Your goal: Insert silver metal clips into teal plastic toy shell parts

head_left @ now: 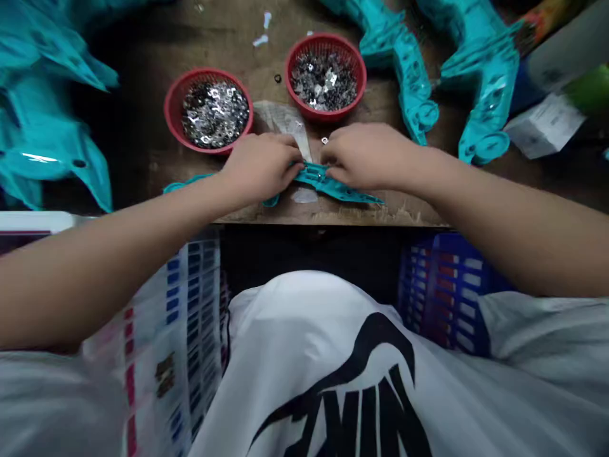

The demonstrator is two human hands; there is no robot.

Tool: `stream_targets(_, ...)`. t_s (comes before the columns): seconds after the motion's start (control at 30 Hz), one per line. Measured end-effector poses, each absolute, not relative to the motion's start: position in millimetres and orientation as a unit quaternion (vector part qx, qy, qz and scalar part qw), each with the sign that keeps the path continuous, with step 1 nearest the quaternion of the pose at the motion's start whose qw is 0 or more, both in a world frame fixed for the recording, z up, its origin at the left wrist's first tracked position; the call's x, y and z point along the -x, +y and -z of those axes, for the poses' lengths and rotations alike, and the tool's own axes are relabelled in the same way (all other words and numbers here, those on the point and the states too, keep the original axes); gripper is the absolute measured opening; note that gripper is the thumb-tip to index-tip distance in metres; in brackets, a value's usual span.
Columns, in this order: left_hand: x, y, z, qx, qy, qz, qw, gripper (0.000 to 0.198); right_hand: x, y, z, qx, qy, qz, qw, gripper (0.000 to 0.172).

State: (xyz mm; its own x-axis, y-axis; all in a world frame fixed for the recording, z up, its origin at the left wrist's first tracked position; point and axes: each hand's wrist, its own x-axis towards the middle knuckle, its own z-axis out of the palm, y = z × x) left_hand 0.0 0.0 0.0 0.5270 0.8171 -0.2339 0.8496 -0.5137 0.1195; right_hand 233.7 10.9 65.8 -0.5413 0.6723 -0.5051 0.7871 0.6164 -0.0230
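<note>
A long teal plastic part (pixel 328 183) lies at the front edge of the wooden table (pixel 380 214). My left hand (pixel 266 164) is closed on its left portion, thumb and fingers pressed together. My right hand (pixel 366 155) bends over the part's right portion, fingertips close together near its top; whether a small piece is between them is hidden. Just beyond the hands stand two red baskets: the left basket (pixel 170 114) holds shiny metal clips, and the right basket (pixel 364 82) holds small dark and silver pieces. One small metal clip (pixel 325 140) lies between my hands.
Large teal plastic parts (pixel 52 127) are heaped at the left, and more teal parts (pixel 404 70) lie at the back right. A white box (pixel 545 125) sits at the far right. Below the table edge are a white crate (pixel 195 317) and a blue crate (pixel 447 292).
</note>
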Motion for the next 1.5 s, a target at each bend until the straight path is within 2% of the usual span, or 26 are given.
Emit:
stream_targets(0.17, -4.1, 1.6, 2.8, -0.869, 0.478, 0.065, 0.113, 0.043, -227.7, 0.3, -49.2, -0.405, 0.881, 0.127, 0.211, 0.053)
stream_targets(0.5, -4.8, -1.7, -0.1, -0.89, 0.437, 0.074, 0.108, 0.038, -221.6, -3.0, -55.4, -0.392, 0.876, 0.136, 0.245, 0.044)
stream_targets(0.7, -2.4, -3.6, 9.7, -0.935, 0.352, 0.05, 0.012, 0.031, -221.5, -3.1, -56.3, -0.387, 0.876, 0.137, 0.254, 0.044)
stream_targets(0.93, 2.7, -3.1, 5.5, -0.954, 0.283, 0.009, -0.102, 0.035, -225.0, -0.9, -58.3, -0.399, 0.87, 0.146, 0.251, 0.042)
stream_targets(1.03, 20.6, 12.8, -14.1, -0.941, 0.31, 0.027, -0.133, 0.035, -228.9, -2.4, -53.1, -0.414, 0.868, 0.152, 0.229, 0.055)
stream_targets(1.13, 44.9, 32.7, -30.8, -0.894, 0.409, 0.063, -0.171, 0.036, -229.8, -8.3, -42.9, -0.41, 0.876, 0.157, 0.198, 0.09)
stream_targets(1.17, 50.8, 37.5, -33.9, -0.873, 0.452, 0.075, -0.167, 0.036, -229.1, -10.6, -39.3, -0.402, 0.881, 0.156, 0.193, 0.096)
stream_targets(1.23, 55.0, 39.1, -38.1, -0.848, 0.507, 0.082, -0.131, 0.034, -227.4, -13.9, -35.5, -0.388, 0.888, 0.154, 0.193, 0.095)
stream_targets(1.33, 39.9, 12.8, -50.6, -0.884, 0.454, -0.028, -0.111, 0.033, -231.4, -11.8, -45.8, -0.407, 0.878, 0.19, 0.165, 0.081)
stream_targets(1.43, 14.1, -41.1, -76.6, -0.925, 0.252, -0.237, -0.154, 0.031, -252.0, 1.9, -73.3, -0.43, 0.872, 0.226, 0.059, 0.068)
stream_targets(1.5, 1.7, -73.5, -91.6, -0.927, 0.113, -0.331, -0.139, 0.025, -272.9, 17.1, -89.5, -0.45, 0.868, 0.211, -0.019, 0.064)
